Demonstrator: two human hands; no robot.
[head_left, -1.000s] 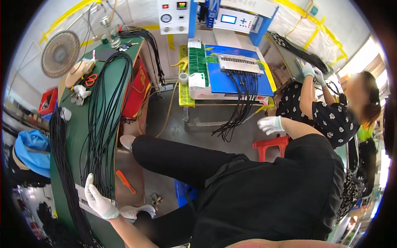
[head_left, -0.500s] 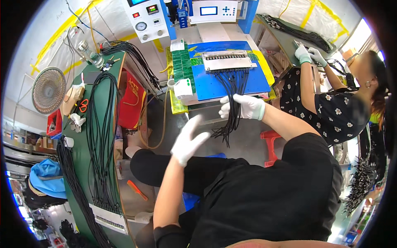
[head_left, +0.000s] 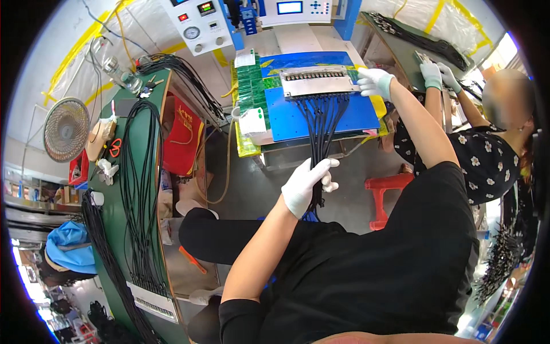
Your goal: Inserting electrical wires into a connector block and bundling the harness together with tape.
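A silvery metal fixture [head_left: 319, 86] with a row of slots lies on the blue plate [head_left: 281, 123] of the machine. Several black cables [head_left: 317, 117] run out of its near side and hang over the plate's front edge. My left hand [head_left: 306, 182], in a white glove, is closed around the cable bundle below that edge. At the fixture's right end is my white-gloved right hand [head_left: 377, 83], its fingers stretched toward the end of the metal. Whether the fingertips touch it I cannot tell.
The machine's control box [head_left: 201, 28] stands behind. A green table [head_left: 114, 229] at left carries cables, another slotted fixture [head_left: 153, 303] and orange-handled scissors [head_left: 116, 147]. A fan [head_left: 66, 129] stands beside it. At right are a red stool [head_left: 382, 198] and a co-worker [head_left: 487, 149] in gloves.
My right hand has let go of the cables and moved up to the fixture's right end. My left hand has moved right and taken hold of the bundle.
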